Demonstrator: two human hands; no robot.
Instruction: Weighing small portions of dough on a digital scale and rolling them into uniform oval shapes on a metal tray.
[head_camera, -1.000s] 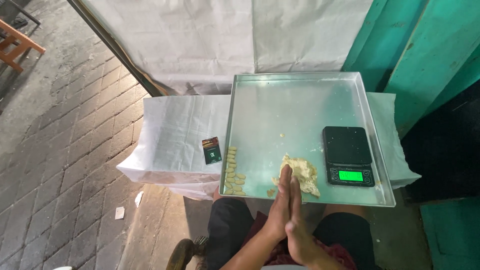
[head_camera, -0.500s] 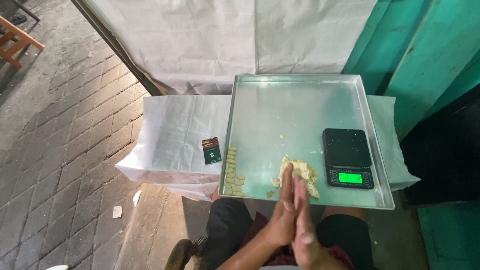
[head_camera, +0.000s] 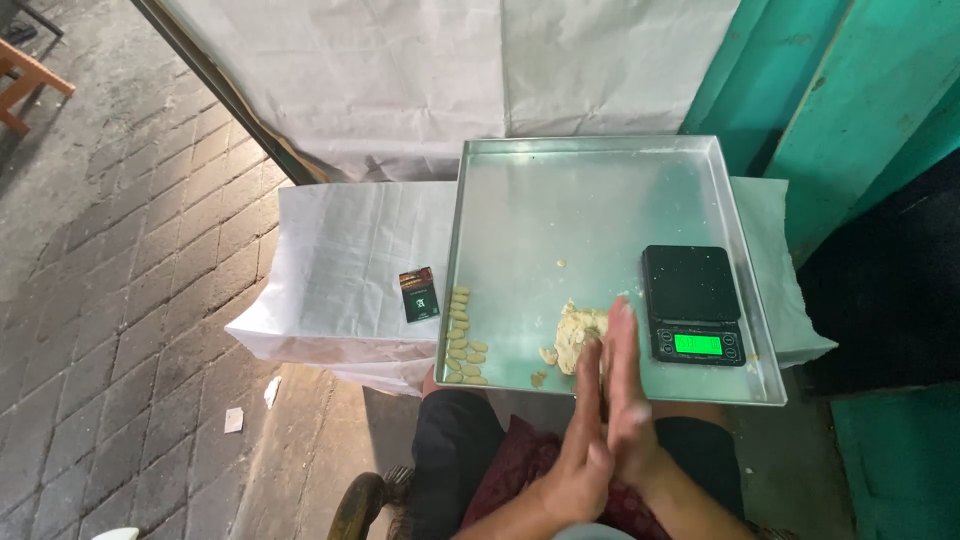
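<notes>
A small bit of dough is being rolled between the left hand (head_camera: 578, 440) and right hand (head_camera: 630, 400), palms pressed flat; whether anything is inside cannot be told. The dough lump (head_camera: 577, 335) lies on the near part of the metal tray (head_camera: 600, 200), left of the black scale (head_camera: 693, 303). Shaped pieces (head_camera: 460, 340) are lined up at the tray's near left, where a rolled piece would need gentle placing.

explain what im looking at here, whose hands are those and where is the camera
The camera sits on a person's head and looks down, so the two hands are that person's own. The left hand and right hand are pressed palm to palm over the near edge of a shiny metal tray. Anything between the palms is hidden. In the tray lie a lump of pale dough, a row of small shaped dough pieces and a black kitchen scale with a lit green display. The tray rests on a table covered in white cloth, beside a small dark card.
</notes>
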